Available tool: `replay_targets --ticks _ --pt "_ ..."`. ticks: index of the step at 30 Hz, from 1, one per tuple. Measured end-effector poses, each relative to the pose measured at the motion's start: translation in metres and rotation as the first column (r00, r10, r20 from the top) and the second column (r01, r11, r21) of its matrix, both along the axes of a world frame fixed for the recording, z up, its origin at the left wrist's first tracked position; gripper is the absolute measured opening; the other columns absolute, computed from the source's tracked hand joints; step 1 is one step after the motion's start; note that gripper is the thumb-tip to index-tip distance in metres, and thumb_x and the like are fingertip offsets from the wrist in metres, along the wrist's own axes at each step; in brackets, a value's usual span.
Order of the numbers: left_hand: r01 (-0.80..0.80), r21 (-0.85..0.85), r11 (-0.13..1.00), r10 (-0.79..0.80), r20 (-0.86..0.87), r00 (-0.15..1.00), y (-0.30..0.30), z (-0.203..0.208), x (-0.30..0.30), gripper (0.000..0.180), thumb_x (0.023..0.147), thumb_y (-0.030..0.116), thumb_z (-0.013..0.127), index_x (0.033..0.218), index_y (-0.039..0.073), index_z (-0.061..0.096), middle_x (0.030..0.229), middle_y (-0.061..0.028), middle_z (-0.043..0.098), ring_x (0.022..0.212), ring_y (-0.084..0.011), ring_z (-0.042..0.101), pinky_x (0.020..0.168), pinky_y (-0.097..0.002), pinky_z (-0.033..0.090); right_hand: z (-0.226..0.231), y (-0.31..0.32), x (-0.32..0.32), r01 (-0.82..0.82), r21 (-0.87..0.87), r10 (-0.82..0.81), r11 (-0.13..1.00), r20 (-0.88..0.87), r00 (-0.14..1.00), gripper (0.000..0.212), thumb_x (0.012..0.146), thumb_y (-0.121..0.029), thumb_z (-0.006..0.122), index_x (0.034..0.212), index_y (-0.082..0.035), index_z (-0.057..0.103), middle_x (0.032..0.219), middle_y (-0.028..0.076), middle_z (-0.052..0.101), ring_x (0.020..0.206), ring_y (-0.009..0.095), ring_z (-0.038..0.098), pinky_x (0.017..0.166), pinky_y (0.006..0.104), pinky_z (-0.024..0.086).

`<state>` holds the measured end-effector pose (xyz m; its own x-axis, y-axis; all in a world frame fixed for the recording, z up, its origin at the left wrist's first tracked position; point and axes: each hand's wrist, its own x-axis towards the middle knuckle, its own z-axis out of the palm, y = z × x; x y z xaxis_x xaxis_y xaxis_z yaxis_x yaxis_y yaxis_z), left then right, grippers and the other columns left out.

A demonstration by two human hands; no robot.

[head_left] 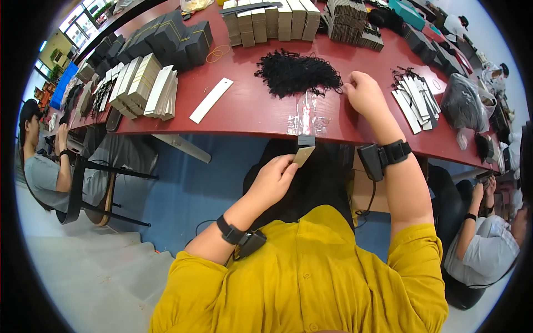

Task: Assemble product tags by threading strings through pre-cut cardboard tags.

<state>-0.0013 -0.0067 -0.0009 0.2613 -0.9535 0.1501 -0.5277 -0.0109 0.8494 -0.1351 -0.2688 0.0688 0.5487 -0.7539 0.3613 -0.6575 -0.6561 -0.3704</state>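
One slim pale card (pixel 302 157): slanted at the front edge of the red table (pixel 250 119), a dark grey piece (pixel 306 140) at its upper end.
Left hand (pixel 272 180): thumb and fingers closed on the slim pale card, gripping its lower part.
Right hand (pixel 367 97): fingers curled inward, tips drawn together, just beside the black cord pile; whether they pinch a cord, I cannot tell.
Black cord pile (pixel 297 72): tangled, on the red table ahead of the left hand.
Clear plastic (pixel 307 114): between the cord pile and the front edge, red and white marks showing.
Loose white tag (pixel 211 100): lying diagonally, left of the cord pile.
Corded white tags (pixel 416 102): fanned out, right of the right hand.
Left stacks: white tag bundles (pixel 141 77), dark grey bundles (pixel 172 41) behind.
Wrists: black strapped devices (pixel 244 240) on both.
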Motion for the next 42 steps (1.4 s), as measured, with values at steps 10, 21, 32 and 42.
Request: replay_targets --ticks 10,21,32,42 --pt "-0.055 0.130 0.990 0.062 -0.056 0.996 0.020 0.020 0.032 0.024 0.094 0.018 0.051 0.111 0.005 0.064 0.110 -0.0133 0.063 0.099 -0.0260 0.061 0.086 -0.0327 0.048 0.077 -0.017 -0.014 -0.081 -0.104 0.117 0.991 0.413 0.903 0.014 0.082 -0.013 0.064 0.088 -0.002 0.064 0.078 0.011 0.061 0.070 0.020 0.059 0.068 0.0312 0.047" --pt "-0.093 -0.117 0.989 0.083 -0.086 0.993 0.014 0.065 0.029 0.018 0.092 0.007 0.052 0.104 0.001 0.064 0.104 -0.0094 0.064 0.097 -0.0191 0.061 0.086 -0.0298 0.048 0.125 0.009 -0.032 -0.247 0.182 0.108 0.952 0.557 0.824 0.009 0.093 -0.013 0.056 0.094 -0.005 0.059 0.075 -0.002 0.061 0.061 0.004 0.047 0.056 0.0199 0.040" --pt "0.159 -0.265 0.951 -0.153 0.046 0.987 -0.021 0.103 -0.011 0.029 0.087 0.006 0.060 0.115 0.002 0.060 0.107 -0.0123 0.064 0.094 -0.0214 0.063 0.082 -0.0291 0.049 0.114 0.114 -0.038 -0.736 0.595 0.219 0.323 0.709 0.670 0.008 0.095 -0.014 0.056 0.095 -0.006 0.055 0.073 -0.004 0.055 0.054 0.000 0.040 0.047 0.0155 0.030" --pt "0.409 0.004 0.912 -0.409 -0.022 0.912 0.023 0.055 0.003 0.012 0.088 0.011 0.059 0.086 0.002 0.067 0.080 -0.0086 0.065 0.070 -0.0205 0.063 0.062 -0.0298 0.050 0.024 0.125 -0.091 -0.578 0.787 0.293 0.218 0.512 0.807 0.019 0.087 -0.018 0.068 0.080 -0.004 0.058 0.066 -0.004 0.048 0.060 0.004 0.043 0.055 0.0194 0.037"
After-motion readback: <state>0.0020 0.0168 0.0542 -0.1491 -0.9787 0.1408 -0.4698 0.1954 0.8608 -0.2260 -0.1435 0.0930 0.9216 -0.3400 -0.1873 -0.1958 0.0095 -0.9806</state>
